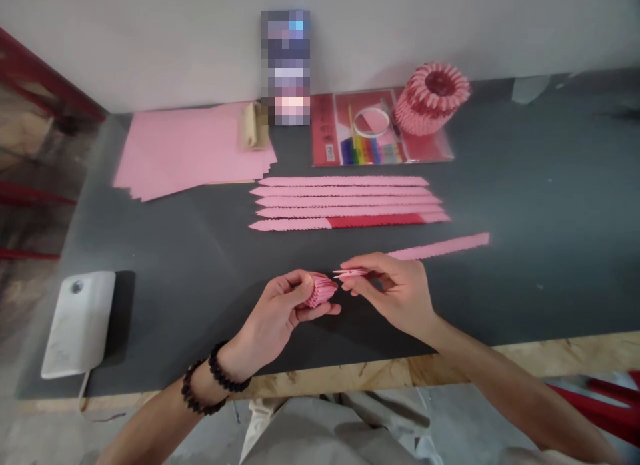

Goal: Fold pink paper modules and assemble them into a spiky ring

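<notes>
My left hand (pixel 280 312) is closed around a small stack of folded pink paper pieces (pixel 323 292), held just above the dark table mat (pixel 525 265). My right hand (pixel 395 288) pinches a single folded pink paper piece (pixel 350 274) between thumb and fingers, its tip close to the stack. Behind my right hand lies one long row of pink folded pieces (pixel 440 246). Further back lie several parallel rows of folded pieces (pixel 345 202), one partly red.
A pile of pink paper sheets (pixel 190 148) lies at back left with a small wooden block (pixel 251 126). A round pink-and-red folded paper ring (pixel 433 97) stands on a plastic packet (pixel 380 135). A white device (pixel 77 322) with a cable rests near the left front edge.
</notes>
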The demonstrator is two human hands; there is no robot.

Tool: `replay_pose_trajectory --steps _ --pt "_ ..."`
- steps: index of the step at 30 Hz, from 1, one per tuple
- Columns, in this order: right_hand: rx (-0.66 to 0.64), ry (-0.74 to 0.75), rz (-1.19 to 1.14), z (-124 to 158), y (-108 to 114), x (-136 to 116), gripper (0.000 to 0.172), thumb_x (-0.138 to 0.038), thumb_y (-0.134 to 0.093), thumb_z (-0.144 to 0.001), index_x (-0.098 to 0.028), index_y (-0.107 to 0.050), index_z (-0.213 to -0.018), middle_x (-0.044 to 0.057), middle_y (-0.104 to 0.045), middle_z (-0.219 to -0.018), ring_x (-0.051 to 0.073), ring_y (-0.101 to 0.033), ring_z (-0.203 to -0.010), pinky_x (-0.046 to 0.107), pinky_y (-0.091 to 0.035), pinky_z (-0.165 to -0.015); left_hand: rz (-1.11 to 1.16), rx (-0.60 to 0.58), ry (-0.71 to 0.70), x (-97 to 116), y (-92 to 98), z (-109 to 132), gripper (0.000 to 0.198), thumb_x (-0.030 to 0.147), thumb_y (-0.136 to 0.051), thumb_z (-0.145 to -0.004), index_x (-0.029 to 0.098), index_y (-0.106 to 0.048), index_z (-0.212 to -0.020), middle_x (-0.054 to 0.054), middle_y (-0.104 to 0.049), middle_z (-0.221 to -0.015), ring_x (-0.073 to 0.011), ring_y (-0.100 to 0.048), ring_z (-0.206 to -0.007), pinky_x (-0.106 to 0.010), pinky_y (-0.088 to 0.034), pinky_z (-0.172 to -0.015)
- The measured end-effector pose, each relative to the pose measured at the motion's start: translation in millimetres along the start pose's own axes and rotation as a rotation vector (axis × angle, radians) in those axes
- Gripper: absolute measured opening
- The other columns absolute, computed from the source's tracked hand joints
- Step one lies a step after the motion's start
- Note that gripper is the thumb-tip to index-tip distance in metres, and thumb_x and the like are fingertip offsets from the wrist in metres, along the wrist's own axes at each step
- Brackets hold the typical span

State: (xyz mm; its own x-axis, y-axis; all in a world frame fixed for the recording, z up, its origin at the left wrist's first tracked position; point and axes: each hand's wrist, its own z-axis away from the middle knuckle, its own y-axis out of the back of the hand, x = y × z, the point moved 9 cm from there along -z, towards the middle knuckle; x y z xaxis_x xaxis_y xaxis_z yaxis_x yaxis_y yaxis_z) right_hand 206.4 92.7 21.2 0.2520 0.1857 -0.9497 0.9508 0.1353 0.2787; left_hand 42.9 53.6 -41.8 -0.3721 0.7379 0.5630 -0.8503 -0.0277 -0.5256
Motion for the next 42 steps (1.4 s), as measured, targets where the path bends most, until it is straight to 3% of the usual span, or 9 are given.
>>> replay_pose_trajectory --steps 5,9,14,25,32,38,42 --pt "0.045 0.212 0.148 5 -6 -20 0.009 -0.023 -0.073 -0.092 -0.026 -0.080 -0.097 0.002 -0.080 -0.087 0.016 -0.073 -0.070 0.029 -0.062 -0.066 0.019 -0.012 0.003 -1 -2.9 2 0.035 0.042 -0.085 -0.082 0.010 -0.074 -0.093 -0.007 -0.076 -0.092 -0.0215 -0.080 -0.082 -0.023 -0.063 -0.075" --pt "0.036 0.299 0.172 8 -9 -25 0.014 -0.020 -0.074 -0.091 -0.028 -0.080 -0.102 0.001 -0.081 -0.090 0.016 -0.075 -0.072 0.029 -0.064 -0.070 0.026 -0.010 -0.012 -1 -3.3 2 0.032 0.040 -0.084 -0.083 0.010 -0.074 -0.089 -0.008 -0.076 -0.092 -0.0199 -0.079 -0.080 -0.025 -0.064 -0.078" --pt "0.029 0.286 0.205 8 -11 -23 0.014 -0.018 -0.070 -0.093 -0.027 -0.079 -0.100 0.001 -0.081 -0.089 0.015 -0.075 -0.073 0.028 -0.063 -0.071 0.003 -0.033 0.006 -3 -4.3 2 0.034 0.043 -0.083 -0.084 0.010 -0.075 -0.089 -0.008 -0.076 -0.093 -0.0216 -0.079 -0.082 -0.029 -0.064 -0.083" --pt "0.018 0.409 0.257 11 -13 -30 0.020 -0.012 -0.067 -0.093 -0.027 -0.076 -0.102 0.000 -0.081 -0.089 0.014 -0.075 -0.072 0.027 -0.064 -0.071 0.035 -0.041 0.024 -5 -6.2 2 0.034 0.042 -0.083 -0.084 0.010 -0.075 -0.091 -0.007 -0.075 -0.090 -0.0199 -0.080 -0.080 -0.020 -0.062 -0.074" --pt "0.029 0.412 0.249 10 -11 -32 0.023 -0.014 -0.069 -0.093 -0.030 -0.079 -0.104 -0.001 -0.081 -0.088 0.015 -0.076 -0.071 0.028 -0.065 -0.073 0.035 -0.044 0.003 -5 -6.1 2 0.031 0.040 -0.082 -0.085 0.011 -0.073 -0.088 -0.008 -0.077 -0.096 -0.0208 -0.080 -0.081 -0.027 -0.064 -0.081" --pt "0.044 0.467 0.262 13 -9 -32 0.025 -0.015 -0.070 -0.094 -0.032 -0.079 -0.110 0.001 -0.080 -0.086 0.015 -0.074 -0.070 0.027 -0.062 -0.063 0.021 -0.052 -0.018 -3 -7.4 3 0.031 0.041 -0.081 -0.086 0.012 -0.075 -0.092 -0.008 -0.078 -0.094 -0.0213 -0.080 -0.082 -0.029 -0.064 -0.084" --pt "0.015 0.504 0.239 15 -13 -31 0.031 -0.016 -0.069 -0.095 -0.031 -0.076 -0.121 0.002 -0.079 -0.088 0.015 -0.072 -0.071 0.030 -0.062 -0.068 0.025 -0.033 -0.059 0 -5.1 3 0.031 0.040 -0.081 -0.086 0.012 -0.077 -0.097 -0.008 -0.079 -0.093 -0.0204 -0.079 -0.084 -0.030 -0.064 -0.086"
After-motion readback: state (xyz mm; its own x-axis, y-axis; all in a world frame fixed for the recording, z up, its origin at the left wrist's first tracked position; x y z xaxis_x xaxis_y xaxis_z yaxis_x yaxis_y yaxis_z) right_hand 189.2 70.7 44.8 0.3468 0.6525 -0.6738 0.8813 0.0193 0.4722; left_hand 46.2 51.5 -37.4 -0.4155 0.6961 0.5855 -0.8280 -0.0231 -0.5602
